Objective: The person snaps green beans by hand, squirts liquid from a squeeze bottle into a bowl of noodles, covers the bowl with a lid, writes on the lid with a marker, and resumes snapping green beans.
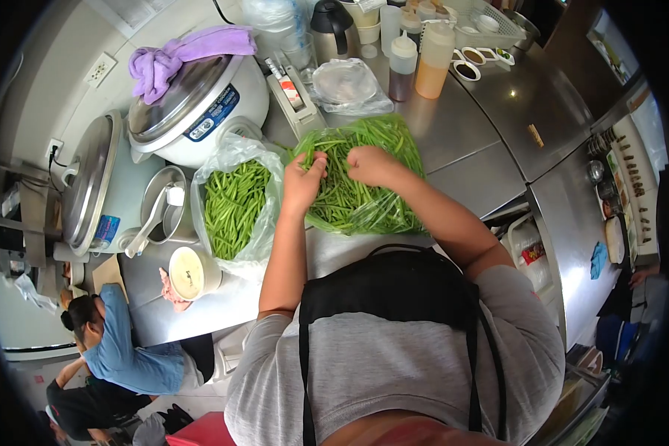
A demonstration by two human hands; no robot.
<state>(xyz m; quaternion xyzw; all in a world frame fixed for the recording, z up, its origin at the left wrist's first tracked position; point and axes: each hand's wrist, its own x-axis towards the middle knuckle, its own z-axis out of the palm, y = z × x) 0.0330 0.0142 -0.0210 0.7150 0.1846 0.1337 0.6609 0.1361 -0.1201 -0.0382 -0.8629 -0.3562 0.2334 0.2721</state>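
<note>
Hands [302, 183] [375, 166], both curled closed, touch bagged green beans [336, 195].

The right hand [374, 165] hides its fingertips (I can't tell if they hold anything), and the rice cooker's label [212, 113] has words too tiny to read.

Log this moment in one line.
left hand: at beans in right bag, grip unclear | right hand: curled, at same beans | left bag: holds more beans
</note>
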